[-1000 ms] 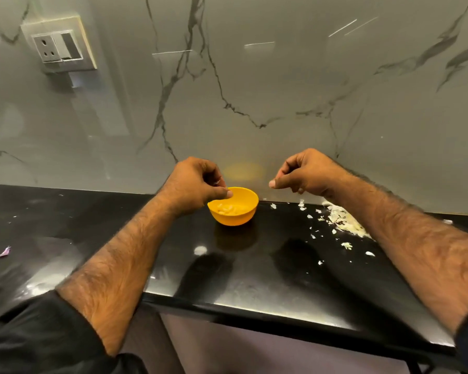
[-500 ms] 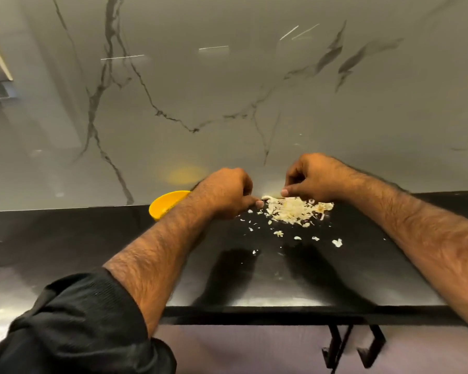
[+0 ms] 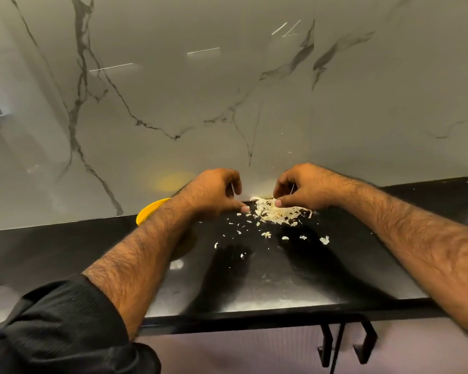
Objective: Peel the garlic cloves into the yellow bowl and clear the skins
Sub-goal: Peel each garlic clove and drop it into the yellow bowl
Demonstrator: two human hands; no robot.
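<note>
My left hand (image 3: 214,193) is over the black counter (image 3: 65,252) with its fingers curled, and its thumb tip touches the counter just left of the pile of garlic skins (image 3: 278,213); I cannot tell if it holds something. My right hand (image 3: 299,186) rests on the pile, fingers curled into the skins with the thumb pressing on them. Small loose flakes (image 3: 266,234) lie scattered in front of the pile. The yellow bowl (image 3: 150,211) stands by the marble wall (image 3: 227,90), mostly hidden behind my left forearm.
</note>
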